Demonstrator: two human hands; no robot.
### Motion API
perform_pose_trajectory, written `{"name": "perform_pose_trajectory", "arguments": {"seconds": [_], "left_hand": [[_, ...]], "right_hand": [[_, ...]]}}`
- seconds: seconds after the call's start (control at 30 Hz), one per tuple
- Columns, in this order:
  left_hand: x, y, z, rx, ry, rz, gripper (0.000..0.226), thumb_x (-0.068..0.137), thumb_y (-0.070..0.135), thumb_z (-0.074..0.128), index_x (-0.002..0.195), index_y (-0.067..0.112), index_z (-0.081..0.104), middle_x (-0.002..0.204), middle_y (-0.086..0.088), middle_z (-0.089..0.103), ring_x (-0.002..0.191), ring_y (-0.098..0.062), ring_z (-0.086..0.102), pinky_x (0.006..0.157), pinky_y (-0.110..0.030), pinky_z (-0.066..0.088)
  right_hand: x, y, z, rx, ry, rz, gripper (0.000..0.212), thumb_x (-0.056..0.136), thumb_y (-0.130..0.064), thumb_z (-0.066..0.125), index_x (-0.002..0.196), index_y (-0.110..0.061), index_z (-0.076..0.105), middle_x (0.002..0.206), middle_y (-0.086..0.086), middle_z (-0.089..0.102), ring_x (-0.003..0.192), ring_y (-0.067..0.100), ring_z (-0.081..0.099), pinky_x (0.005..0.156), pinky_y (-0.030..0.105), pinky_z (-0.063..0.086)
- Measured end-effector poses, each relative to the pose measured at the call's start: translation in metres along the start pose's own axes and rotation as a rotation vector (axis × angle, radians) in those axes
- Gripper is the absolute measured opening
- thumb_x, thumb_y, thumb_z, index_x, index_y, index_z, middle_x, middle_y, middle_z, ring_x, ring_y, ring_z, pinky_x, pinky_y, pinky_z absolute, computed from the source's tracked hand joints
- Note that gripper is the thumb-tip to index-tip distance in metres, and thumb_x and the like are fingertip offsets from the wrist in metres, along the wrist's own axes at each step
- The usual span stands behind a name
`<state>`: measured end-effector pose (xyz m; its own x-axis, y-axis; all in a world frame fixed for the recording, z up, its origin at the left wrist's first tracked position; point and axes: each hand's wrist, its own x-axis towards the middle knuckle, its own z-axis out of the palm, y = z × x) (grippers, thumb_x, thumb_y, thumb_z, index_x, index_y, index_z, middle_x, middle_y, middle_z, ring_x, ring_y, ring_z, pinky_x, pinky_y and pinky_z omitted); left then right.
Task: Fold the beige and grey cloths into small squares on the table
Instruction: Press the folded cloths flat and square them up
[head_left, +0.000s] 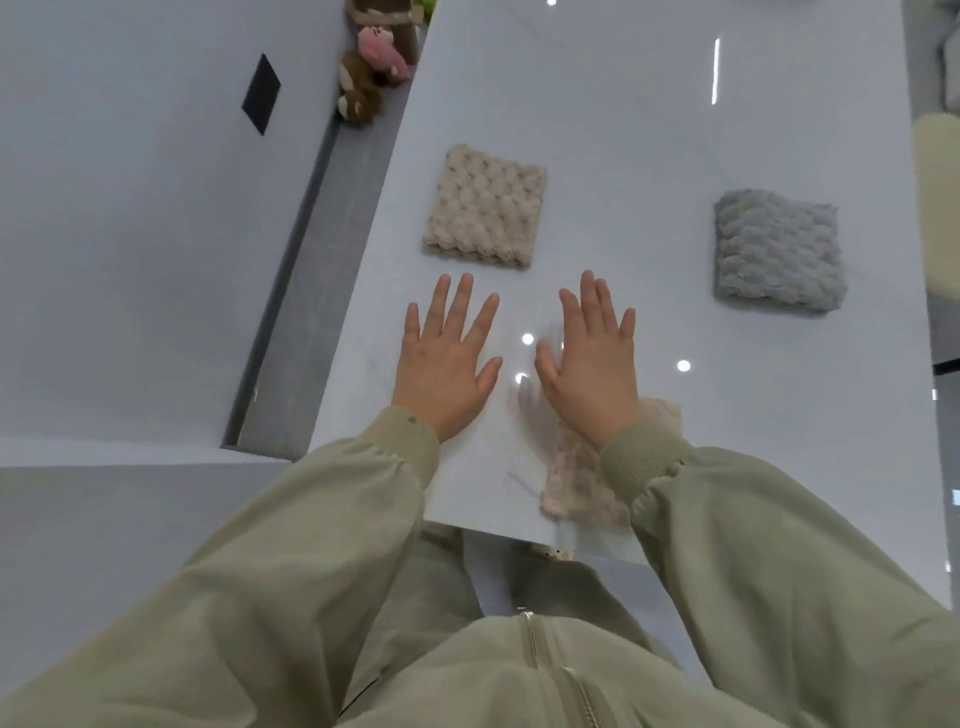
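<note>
A beige bubble-textured cloth (487, 207) lies folded into a small square on the glossy white table (649, 130), just beyond my left hand. A grey cloth (778, 251) of the same texture lies folded square to the right, apart from both hands. My left hand (447, 364) rests flat on the table, fingers spread, holding nothing. My right hand (592, 358) hovers beside it, fingers spread and empty. A pinkish-beige cloth (576, 483) lies under my right wrist near the table's front edge, partly hidden by the sleeve.
Stuffed toys (371, 73) sit in the gap beyond the table's left edge. A dark rectangle (261, 94) is set in the white wall on the left. A pale cushion-like object (937, 202) stands past the table's right edge.
</note>
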<state>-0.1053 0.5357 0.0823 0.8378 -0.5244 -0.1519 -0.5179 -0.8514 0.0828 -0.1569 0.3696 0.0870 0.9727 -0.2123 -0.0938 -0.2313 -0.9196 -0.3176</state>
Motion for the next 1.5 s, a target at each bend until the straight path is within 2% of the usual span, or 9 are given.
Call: {"name": "perform_pose_trajectory", "arguments": {"seconds": [0.27, 0.43, 0.67, 0.83, 1.0, 1.2, 1.33, 1.43, 1.5], "left_hand": [[0.063, -0.089, -0.006, -0.040, -0.070, 0.147, 0.064, 0.099, 0.046, 0.025, 0.151, 0.024, -0.006, 0.158, -0.005, -0.015, 0.145, -0.025, -0.017, 0.116, -0.041, -0.008], [0.099, -0.115, -0.006, -0.230, -0.109, 0.198, 0.064, 0.100, 0.038, 0.033, 0.151, 0.020, -0.002, 0.159, -0.005, -0.009, 0.146, -0.022, -0.011, 0.117, -0.036, -0.004], [0.151, -0.124, -0.008, -0.855, -0.100, -0.079, 0.055, 0.103, 0.026, 0.031, 0.151, 0.015, 0.008, 0.160, 0.002, 0.004, 0.145, -0.008, 0.003, 0.114, -0.017, 0.001], [0.192, -0.107, -0.015, -1.307, -0.034, -0.327, 0.048, 0.104, 0.027, 0.028, 0.150, 0.021, 0.020, 0.156, 0.009, 0.022, 0.141, -0.003, 0.020, 0.117, -0.024, 0.016], [0.206, -0.091, -0.009, -1.380, -0.003, -0.311, 0.045, 0.104, 0.022, 0.031, 0.148, 0.015, 0.028, 0.152, 0.005, 0.031, 0.134, 0.003, 0.027, 0.106, -0.006, 0.022], [0.208, -0.083, -0.005, -1.351, 0.048, -0.271, 0.045, 0.103, 0.018, 0.033, 0.147, 0.010, 0.031, 0.151, 0.002, 0.034, 0.138, -0.004, 0.029, 0.110, -0.011, 0.022], [0.208, -0.094, -0.003, -1.408, 0.080, -0.352, 0.044, 0.104, 0.020, 0.031, 0.147, 0.013, 0.028, 0.153, 0.004, 0.031, 0.139, -0.004, 0.027, 0.113, -0.018, 0.023], [0.209, -0.090, -0.004, -1.401, 0.079, -0.341, 0.045, 0.103, 0.018, 0.031, 0.148, 0.012, 0.027, 0.153, 0.002, 0.030, 0.140, -0.005, 0.026, 0.115, -0.022, 0.022], [0.208, -0.084, -0.006, -1.359, 0.082, -0.323, 0.045, 0.103, 0.015, 0.031, 0.147, 0.010, 0.028, 0.153, 0.001, 0.031, 0.139, -0.005, 0.027, 0.113, -0.014, 0.021]], "right_hand": [[0.062, -0.055, 0.027, 0.000, 0.021, 0.181, 0.061, 0.097, -0.036, 0.034, 0.148, -0.008, 0.019, 0.159, 0.011, 0.003, 0.147, 0.023, -0.002, 0.117, 0.048, -0.001], [0.083, -0.070, 0.037, 0.121, -0.017, 0.259, 0.066, 0.096, -0.033, 0.039, 0.150, -0.008, 0.011, 0.159, 0.009, 0.000, 0.147, 0.020, -0.003, 0.117, 0.042, -0.002], [0.133, -0.056, 0.022, 0.715, 0.128, 0.502, 0.059, 0.097, -0.027, 0.045, 0.149, -0.016, 0.018, 0.157, -0.002, 0.017, 0.144, 0.010, 0.014, 0.115, 0.024, 0.013], [0.184, -0.039, 0.017, 0.932, 0.220, 0.589, 0.047, 0.097, -0.019, 0.046, 0.143, -0.012, 0.034, 0.146, 0.002, 0.039, 0.133, 0.012, 0.037, 0.107, 0.022, 0.030], [0.205, -0.041, 0.030, 1.000, 0.321, 0.591, 0.045, 0.093, -0.018, 0.048, 0.137, -0.009, 0.043, 0.137, 0.003, 0.049, 0.125, 0.011, 0.046, 0.109, 0.030, 0.036], [0.210, -0.043, 0.033, 1.026, 0.337, 0.554, 0.046, 0.091, -0.017, 0.047, 0.136, -0.009, 0.045, 0.137, 0.003, 0.050, 0.126, 0.010, 0.045, 0.105, 0.018, 0.036], [0.209, -0.034, 0.028, 1.085, 0.358, 0.557, 0.042, 0.096, -0.008, 0.044, 0.137, -0.002, 0.042, 0.138, 0.010, 0.048, 0.126, 0.014, 0.046, 0.098, 0.008, 0.036], [0.211, -0.039, 0.030, 1.083, 0.329, 0.534, 0.046, 0.092, -0.017, 0.046, 0.136, -0.005, 0.044, 0.136, 0.006, 0.050, 0.126, 0.013, 0.046, 0.102, 0.015, 0.038], [0.213, -0.045, 0.032, 1.031, 0.299, 0.513, 0.046, 0.091, -0.020, 0.047, 0.135, -0.008, 0.045, 0.135, 0.002, 0.051, 0.124, 0.010, 0.047, 0.101, 0.014, 0.037]]}}
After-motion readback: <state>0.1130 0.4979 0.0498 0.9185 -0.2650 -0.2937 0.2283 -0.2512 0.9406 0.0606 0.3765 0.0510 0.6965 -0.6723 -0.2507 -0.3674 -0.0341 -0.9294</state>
